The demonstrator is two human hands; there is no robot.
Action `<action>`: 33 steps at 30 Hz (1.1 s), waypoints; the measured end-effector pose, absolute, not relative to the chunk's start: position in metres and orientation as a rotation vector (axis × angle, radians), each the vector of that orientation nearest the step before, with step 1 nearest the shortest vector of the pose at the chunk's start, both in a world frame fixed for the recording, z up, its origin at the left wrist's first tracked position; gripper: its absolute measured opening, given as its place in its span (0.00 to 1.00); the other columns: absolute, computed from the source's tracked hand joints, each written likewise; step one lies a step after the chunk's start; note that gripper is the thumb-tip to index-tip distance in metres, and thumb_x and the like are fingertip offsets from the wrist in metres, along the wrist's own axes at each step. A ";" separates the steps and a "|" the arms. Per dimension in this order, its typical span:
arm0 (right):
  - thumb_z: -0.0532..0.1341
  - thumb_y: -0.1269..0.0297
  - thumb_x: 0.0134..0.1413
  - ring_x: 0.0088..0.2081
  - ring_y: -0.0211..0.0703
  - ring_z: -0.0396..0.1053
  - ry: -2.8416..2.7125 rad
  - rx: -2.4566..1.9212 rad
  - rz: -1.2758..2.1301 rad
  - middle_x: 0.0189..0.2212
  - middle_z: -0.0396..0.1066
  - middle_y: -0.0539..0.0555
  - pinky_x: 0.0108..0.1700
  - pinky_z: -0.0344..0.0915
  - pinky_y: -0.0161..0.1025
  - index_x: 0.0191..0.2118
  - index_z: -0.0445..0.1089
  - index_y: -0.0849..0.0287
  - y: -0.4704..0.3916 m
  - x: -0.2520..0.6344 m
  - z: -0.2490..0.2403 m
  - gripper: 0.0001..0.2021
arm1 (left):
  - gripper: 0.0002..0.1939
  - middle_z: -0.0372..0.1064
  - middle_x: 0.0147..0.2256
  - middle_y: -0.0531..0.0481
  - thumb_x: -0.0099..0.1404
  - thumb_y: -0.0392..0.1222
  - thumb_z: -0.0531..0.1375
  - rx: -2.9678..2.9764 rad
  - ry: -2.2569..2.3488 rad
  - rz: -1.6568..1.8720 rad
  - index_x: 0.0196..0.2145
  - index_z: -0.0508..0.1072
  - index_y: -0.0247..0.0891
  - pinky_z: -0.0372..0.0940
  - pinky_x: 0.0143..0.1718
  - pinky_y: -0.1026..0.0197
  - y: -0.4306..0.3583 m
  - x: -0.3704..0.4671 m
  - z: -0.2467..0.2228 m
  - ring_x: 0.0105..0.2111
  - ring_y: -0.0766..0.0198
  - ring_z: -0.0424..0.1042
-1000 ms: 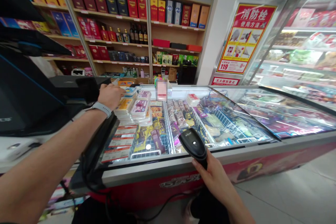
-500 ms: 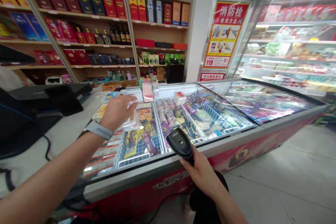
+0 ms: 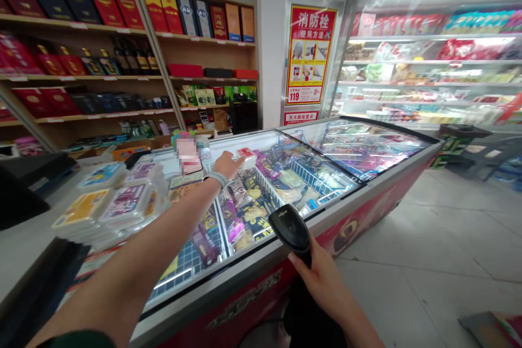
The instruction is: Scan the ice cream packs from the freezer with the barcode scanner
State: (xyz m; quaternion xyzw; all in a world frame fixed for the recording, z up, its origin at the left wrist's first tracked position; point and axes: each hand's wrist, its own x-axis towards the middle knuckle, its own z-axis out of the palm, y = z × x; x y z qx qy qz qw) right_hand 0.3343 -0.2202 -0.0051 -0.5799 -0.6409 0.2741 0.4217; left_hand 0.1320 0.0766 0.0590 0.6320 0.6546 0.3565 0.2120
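My right hand point(image 3: 322, 272) is wrapped around the handle of a black barcode scanner point(image 3: 290, 228), whose head points up and away over the freezer's front edge. My left arm stretches across the freezer, with a grey watch band at the wrist. My left hand point(image 3: 228, 165) has its fingers extended at the left side of a small red-and-white pack point(image 3: 246, 156); I cannot tell whether they touch it. Left of my forearm, several clear plastic packs point(image 3: 124, 204) with purple, yellow and blue labels lie stacked.
A glass-topped chest freezer point(image 3: 261, 253) with wire baskets of bagged food runs to the right. A phone point(image 3: 190, 157), partly blurred, stands at its far edge. Shelves point(image 3: 196, 38) of boxes and bottles line the back. A refrigerated display point(image 3: 424, 84) is at right.
My left hand has moved right, from the clear plastic packs to the small red-and-white pack. The view has turned right, and the scanner stays in my right hand.
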 end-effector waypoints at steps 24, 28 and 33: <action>0.57 0.64 0.61 0.51 0.51 0.70 -1.654 -1.460 0.692 0.48 0.73 0.59 0.53 0.65 0.44 0.52 0.65 0.58 -0.216 0.322 0.001 0.14 | 0.16 0.74 0.31 0.47 0.59 0.52 0.63 1.387 1.464 1.111 0.34 0.76 0.35 0.68 0.36 0.58 0.018 0.066 0.022 0.35 0.59 0.73; 0.58 0.66 0.59 0.48 0.50 0.71 -1.730 -1.395 0.717 0.46 0.73 0.57 0.50 0.65 0.44 0.50 0.65 0.58 -0.207 0.292 0.012 0.13 | 0.18 0.76 0.31 0.47 0.55 0.55 0.63 1.476 1.461 1.265 0.35 0.77 0.38 0.67 0.38 0.57 -0.043 0.020 0.006 0.37 0.54 0.74; 0.58 0.67 0.59 0.48 0.49 0.70 -1.832 -1.298 0.788 0.46 0.73 0.57 0.50 0.64 0.43 0.51 0.65 0.58 -0.200 0.254 0.017 0.14 | 0.21 0.76 0.36 0.45 0.62 0.56 0.56 1.749 1.585 1.394 0.42 0.75 0.37 0.67 0.41 0.56 -0.088 -0.012 -0.007 0.39 0.55 0.74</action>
